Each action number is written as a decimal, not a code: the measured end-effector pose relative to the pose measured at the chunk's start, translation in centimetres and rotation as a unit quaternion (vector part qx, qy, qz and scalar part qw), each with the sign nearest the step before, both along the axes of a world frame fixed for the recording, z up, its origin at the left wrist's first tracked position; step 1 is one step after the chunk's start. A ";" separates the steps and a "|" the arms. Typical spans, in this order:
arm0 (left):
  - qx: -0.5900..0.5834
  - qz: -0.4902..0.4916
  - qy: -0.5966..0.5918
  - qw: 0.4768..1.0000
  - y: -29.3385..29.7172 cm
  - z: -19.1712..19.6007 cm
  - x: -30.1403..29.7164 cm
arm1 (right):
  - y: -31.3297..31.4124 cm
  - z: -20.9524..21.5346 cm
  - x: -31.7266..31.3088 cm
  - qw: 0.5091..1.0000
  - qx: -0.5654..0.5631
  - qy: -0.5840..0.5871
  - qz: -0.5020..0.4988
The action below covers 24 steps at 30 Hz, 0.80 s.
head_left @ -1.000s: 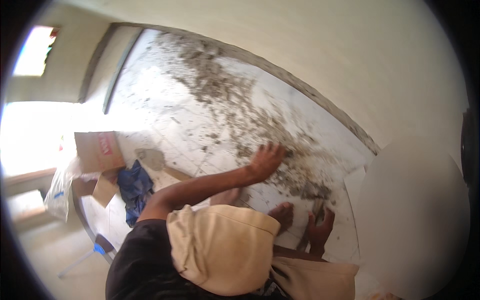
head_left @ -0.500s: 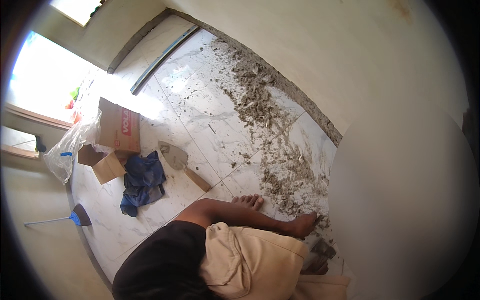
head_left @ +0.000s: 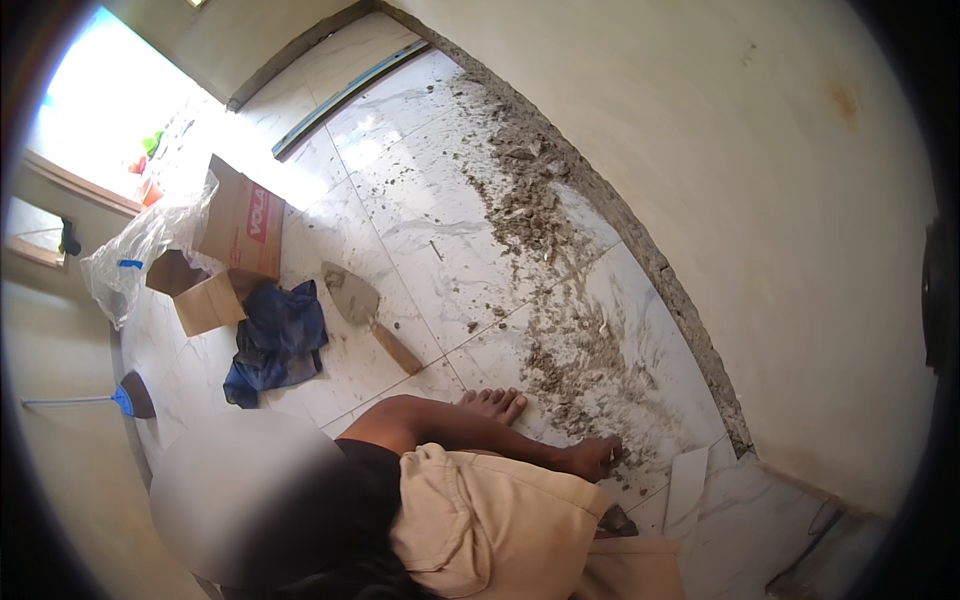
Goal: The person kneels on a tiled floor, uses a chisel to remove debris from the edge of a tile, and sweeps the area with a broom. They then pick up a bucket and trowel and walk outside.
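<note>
Neither grip of the camera wearer is in view, so whether either is clenched or released cannot be told. A crouching co-worker in tan shorts reaches one hand (head_left: 597,458) down onto the mortar rubble (head_left: 575,350), fingers touching it; whether they close on anything is unclear. The plaster wall (head_left: 760,200) fills the right side, and the rubble runs in a long strip along its foot across the marble-look tiled floor (head_left: 430,230). Well left of the hand lie a cardboard box (head_left: 240,225), a clear plastic bag (head_left: 135,255) and a blue cloth (head_left: 275,340). Between cloth and rubble lies a trowel (head_left: 365,312), its wooden handle pointing toward the co-worker's bare foot (head_left: 490,404). A broken tile piece (head_left: 685,485) lies just right of the hand.
</note>
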<state>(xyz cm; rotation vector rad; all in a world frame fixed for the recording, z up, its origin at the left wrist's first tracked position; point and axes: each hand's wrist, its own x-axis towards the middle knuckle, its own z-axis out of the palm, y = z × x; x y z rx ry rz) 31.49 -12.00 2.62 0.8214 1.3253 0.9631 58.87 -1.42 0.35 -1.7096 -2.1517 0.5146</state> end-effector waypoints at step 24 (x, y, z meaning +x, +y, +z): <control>-0.068 0.271 0.390 0.877 -9.1 -0.1 -20.6 | 10.7 5.7 -1.5 0.995 -0.019 0.004 0.103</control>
